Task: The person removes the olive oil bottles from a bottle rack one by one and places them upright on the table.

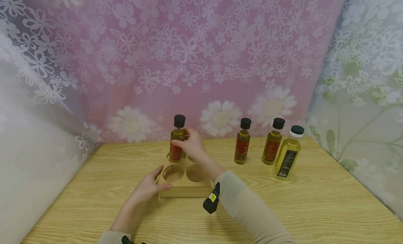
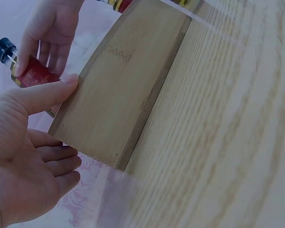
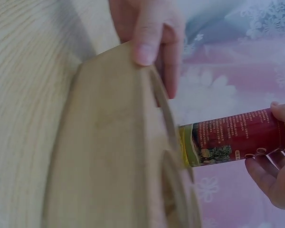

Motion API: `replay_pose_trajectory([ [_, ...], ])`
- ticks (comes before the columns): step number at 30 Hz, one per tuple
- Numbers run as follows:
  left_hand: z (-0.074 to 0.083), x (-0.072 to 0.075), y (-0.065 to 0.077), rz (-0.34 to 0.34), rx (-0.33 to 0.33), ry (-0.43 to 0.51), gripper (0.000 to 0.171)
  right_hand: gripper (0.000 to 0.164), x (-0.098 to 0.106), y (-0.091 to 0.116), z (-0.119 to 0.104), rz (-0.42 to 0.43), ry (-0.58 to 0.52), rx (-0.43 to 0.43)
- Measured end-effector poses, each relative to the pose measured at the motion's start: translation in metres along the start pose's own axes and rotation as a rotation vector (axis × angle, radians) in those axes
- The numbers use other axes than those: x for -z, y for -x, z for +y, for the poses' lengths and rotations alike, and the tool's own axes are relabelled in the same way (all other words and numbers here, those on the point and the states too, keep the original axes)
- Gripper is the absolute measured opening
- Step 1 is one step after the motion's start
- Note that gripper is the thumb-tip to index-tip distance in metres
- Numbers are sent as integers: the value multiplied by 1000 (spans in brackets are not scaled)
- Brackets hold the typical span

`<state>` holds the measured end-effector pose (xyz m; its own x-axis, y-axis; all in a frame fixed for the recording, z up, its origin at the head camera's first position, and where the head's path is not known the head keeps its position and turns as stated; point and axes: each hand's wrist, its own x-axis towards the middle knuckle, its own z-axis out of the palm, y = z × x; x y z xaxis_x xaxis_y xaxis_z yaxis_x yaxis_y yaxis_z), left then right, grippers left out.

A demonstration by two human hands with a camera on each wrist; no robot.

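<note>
My right hand (image 1: pixel 194 145) pinches a dark oil bottle (image 1: pixel 176 151) with a black cap and red label, thumb on one side and fingers on the other. Upright, its base is at the back left hole of a low wooden bottle rack (image 1: pixel 185 192) with round holes. The two front holes hold nothing. At the rack's left front corner, my left hand (image 1: pixel 145 188) grips it, thumb at the front edge and fingers along the left side. The right wrist view shows the bottle's label (image 3: pixel 237 135) and its lower end right at the hole's rim.
Right of the rack stand two more red-labelled bottles (image 1: pixel 242 147) (image 1: pixel 272 147) with black caps. Beside them is a square clear bottle (image 1: pixel 287 158) of yellow oil with a dark green cap. A pink floral curtain (image 1: pixel 204 62) closes off the wooden table (image 1: pixel 252 209) behind.
</note>
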<state>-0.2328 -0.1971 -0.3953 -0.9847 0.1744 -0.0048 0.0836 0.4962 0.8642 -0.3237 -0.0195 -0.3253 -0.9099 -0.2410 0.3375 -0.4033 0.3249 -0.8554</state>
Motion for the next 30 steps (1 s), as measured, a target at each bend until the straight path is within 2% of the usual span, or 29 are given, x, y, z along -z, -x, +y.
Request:
replay_pose_trajectory([
  [6, 1, 0, 1, 2, -7, 3, 94, 46, 17, -5, -8, 37, -40, 28],
  [13, 0, -1, 1, 2, -13, 6, 95, 47, 46, -6, -11, 85, 3, 23],
  [19, 0, -1, 1, 1, -12, 5, 95, 50, 75, -2, -7, 101, 24, -7],
  [26, 1, 1, 2, -4, -5, -4, 94, 51, 107, 5, 6, 102, 9, 10],
  [30, 1, 0, 2, -6, -8, -1, 94, 58, 124, 11, 11, 129, 76, -28],
])
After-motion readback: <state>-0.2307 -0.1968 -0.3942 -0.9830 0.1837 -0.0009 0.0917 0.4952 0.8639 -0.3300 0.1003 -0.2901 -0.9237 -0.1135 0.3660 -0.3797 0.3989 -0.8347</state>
